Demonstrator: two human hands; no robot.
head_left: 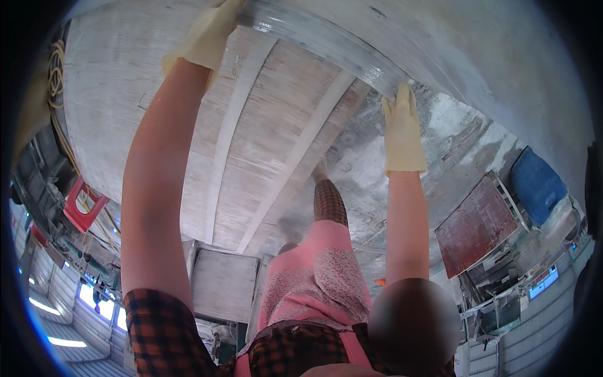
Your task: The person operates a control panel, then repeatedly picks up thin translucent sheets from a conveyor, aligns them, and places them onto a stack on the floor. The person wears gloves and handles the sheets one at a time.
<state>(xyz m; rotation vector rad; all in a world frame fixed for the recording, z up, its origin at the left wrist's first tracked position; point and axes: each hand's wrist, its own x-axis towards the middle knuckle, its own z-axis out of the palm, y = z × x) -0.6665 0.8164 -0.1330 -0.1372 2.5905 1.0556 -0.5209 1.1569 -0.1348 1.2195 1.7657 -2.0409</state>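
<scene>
A long, shiny, see-through plastic roll (314,34) stretches between my two hands, over a pale, dusty wooden board. Both hands wear cream rubber gloves. My left hand (217,28) is at the roll's left end, closed on it, its fingertips cut off by the upper picture edge. At the right end, my right hand (403,122) has its fingers bent around the tip of the roll. Two light strips (239,125) run along the wooden board (157,38) below, toward my body. A large pale, smooth surface (502,69) lies just beyond the roll.
A red plastic stool (83,204) and a coiled yellowish hose (56,75) are on the left. To the right stand a worn dark-red panel (477,226) and a blue container (537,185). The floor (370,151) is stained white. A grey square-topped piece (225,283) stands beside my legs.
</scene>
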